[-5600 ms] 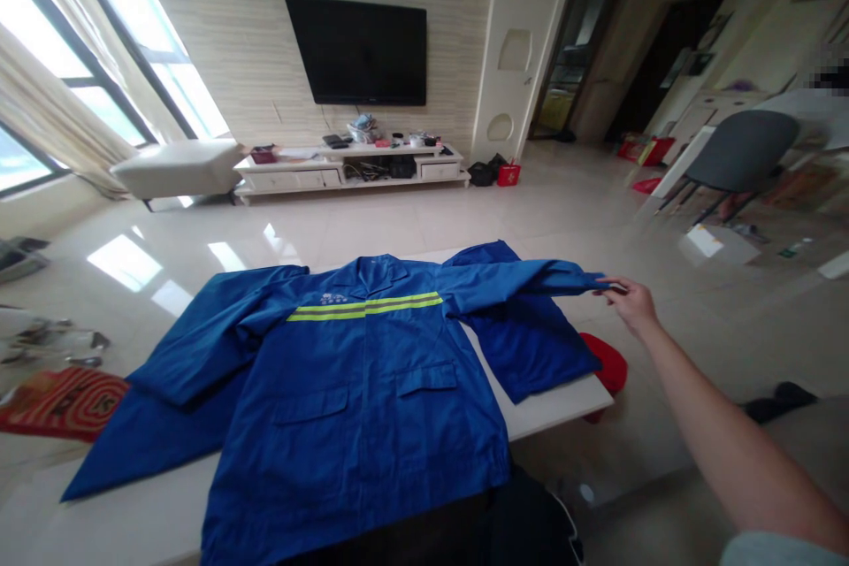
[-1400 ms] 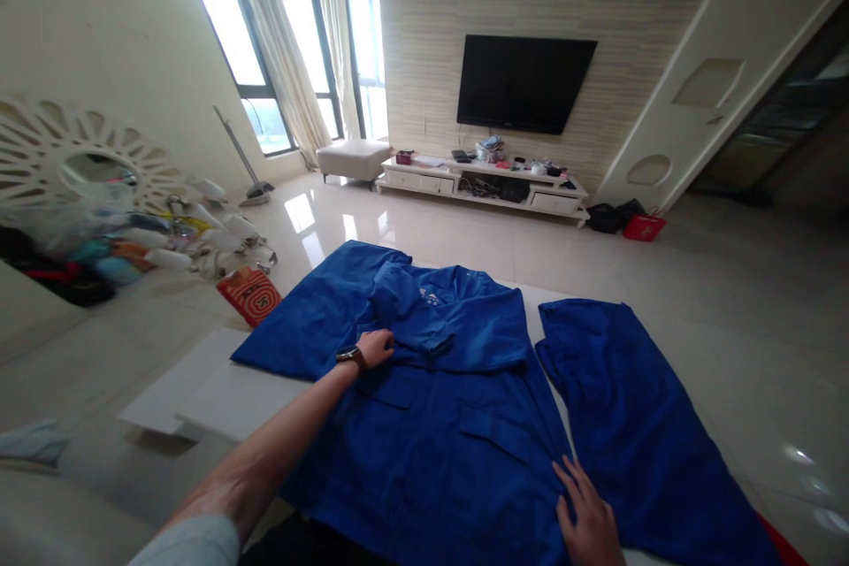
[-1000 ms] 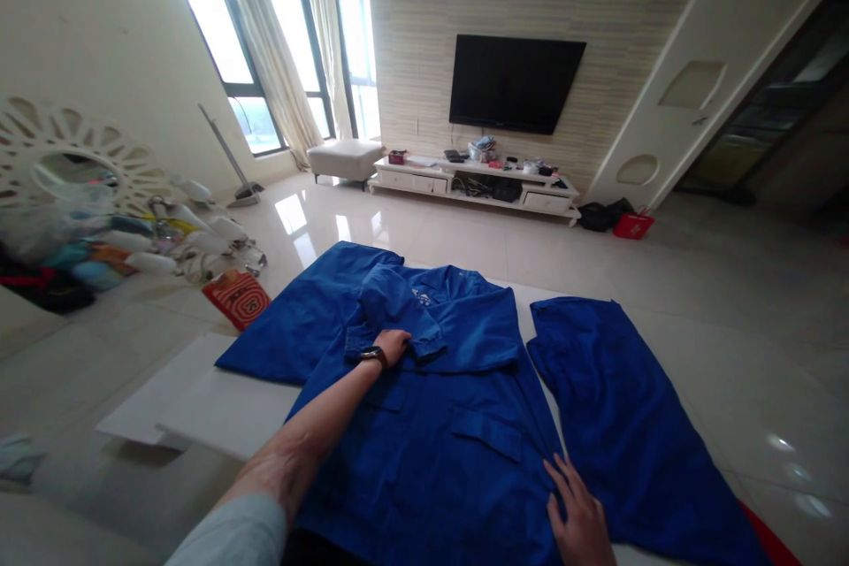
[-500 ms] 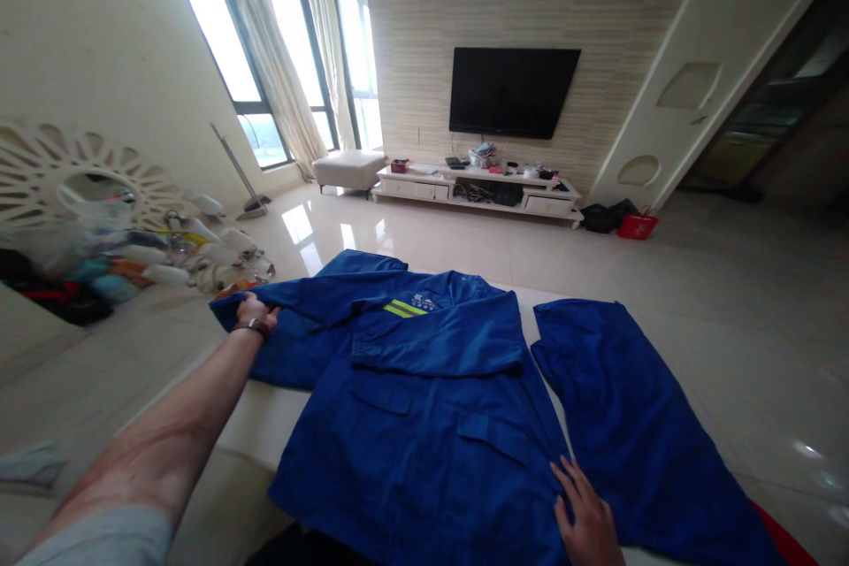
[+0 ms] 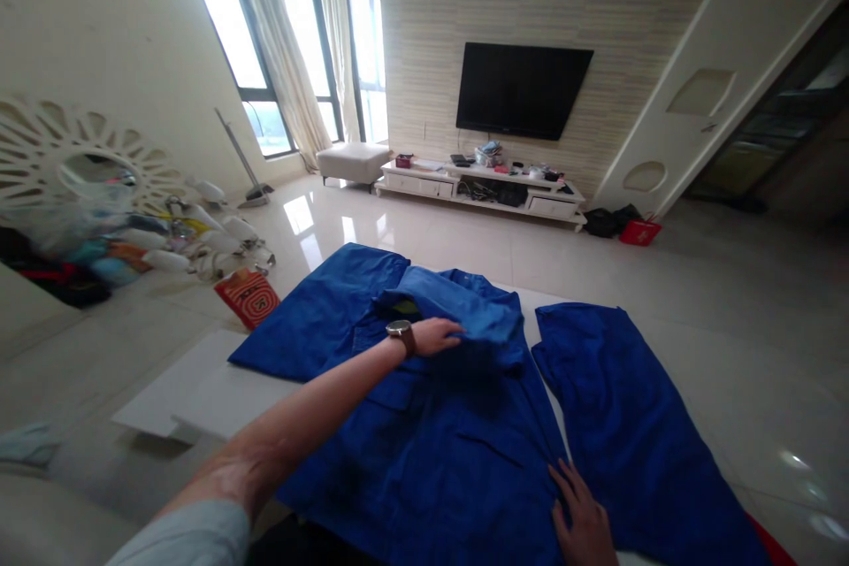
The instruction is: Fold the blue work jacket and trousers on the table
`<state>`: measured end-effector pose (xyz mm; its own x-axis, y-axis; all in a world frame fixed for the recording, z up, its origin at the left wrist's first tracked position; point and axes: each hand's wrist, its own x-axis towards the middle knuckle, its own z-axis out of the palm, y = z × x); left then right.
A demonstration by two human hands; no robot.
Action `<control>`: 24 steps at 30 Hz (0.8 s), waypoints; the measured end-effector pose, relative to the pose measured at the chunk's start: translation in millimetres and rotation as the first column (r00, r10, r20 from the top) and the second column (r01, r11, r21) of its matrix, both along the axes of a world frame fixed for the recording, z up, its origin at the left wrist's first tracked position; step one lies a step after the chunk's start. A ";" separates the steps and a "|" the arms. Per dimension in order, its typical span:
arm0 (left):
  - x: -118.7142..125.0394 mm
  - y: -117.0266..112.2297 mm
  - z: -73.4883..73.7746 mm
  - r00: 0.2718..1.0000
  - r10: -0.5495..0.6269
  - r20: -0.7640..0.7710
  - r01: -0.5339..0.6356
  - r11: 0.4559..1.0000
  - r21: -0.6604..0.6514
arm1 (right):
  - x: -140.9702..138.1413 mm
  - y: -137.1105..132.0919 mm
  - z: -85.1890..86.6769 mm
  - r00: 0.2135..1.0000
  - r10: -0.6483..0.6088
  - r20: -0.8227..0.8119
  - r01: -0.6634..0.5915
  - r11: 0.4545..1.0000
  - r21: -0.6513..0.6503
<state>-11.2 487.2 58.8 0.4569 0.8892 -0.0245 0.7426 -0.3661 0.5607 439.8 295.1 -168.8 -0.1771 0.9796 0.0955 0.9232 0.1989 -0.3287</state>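
Note:
A blue work jacket (image 5: 424,451) lies spread in front of me, its collar at the far end. My left hand (image 5: 436,336), with a watch on the wrist, is closed on the jacket's left sleeve (image 5: 457,296), which lies across the chest, partly blurred. The sleeve covers most of the chest badge and reflective strip. At the jacket's lower right edge, my right hand (image 5: 584,513) rests on the cloth with its fingers spread. Folded blue garments lie on both sides, one at the left (image 5: 311,309) and one at the right (image 5: 637,424).
Under the clothes is a white table (image 5: 192,380). A red and orange bag (image 5: 248,299) stands past its left edge. Beyond the floor are a low TV cabinet (image 5: 424,184), a grey stool (image 5: 351,161) and a heap of household items (image 5: 172,248) near a round mirror.
My left hand has carried the jacket's sleeve from the far left rightwards across the chest. The red and orange bag shows more fully. My right hand has stayed in place.

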 end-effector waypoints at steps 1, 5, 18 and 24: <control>6.6 -7.5 -16.5 0.999 -0.028 -0.034 0.026 0.999 -0.037 | -0.8 -0.1 0.7 1.000 -0.002 -0.005 0.002 1.000 0.001; -18.8 -19.5 -66.5 0.948 0.160 -0.274 -0.169 0.986 -0.009 | -3.0 0.0 0.5 1.000 -0.020 -0.004 0.020 1.000 0.009; -157.5 -5.4 -105.7 0.694 0.574 -0.435 -0.642 0.767 -0.014 | -3.0 -3.3 0.7 0.999 0.020 0.037 -0.023 0.995 0.100; -174.9 -70.2 -105.6 0.593 0.715 -0.370 -0.767 0.642 0.010 | -4.1 -2.5 0.5 0.999 0.015 0.031 -0.018 0.995 0.103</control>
<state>-186.1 417.0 -46.8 -0.4167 0.8904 -0.1828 0.8586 0.4516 0.2425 435.7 292.6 -168.3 -0.1977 0.9617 0.1899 0.9287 0.2458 -0.2776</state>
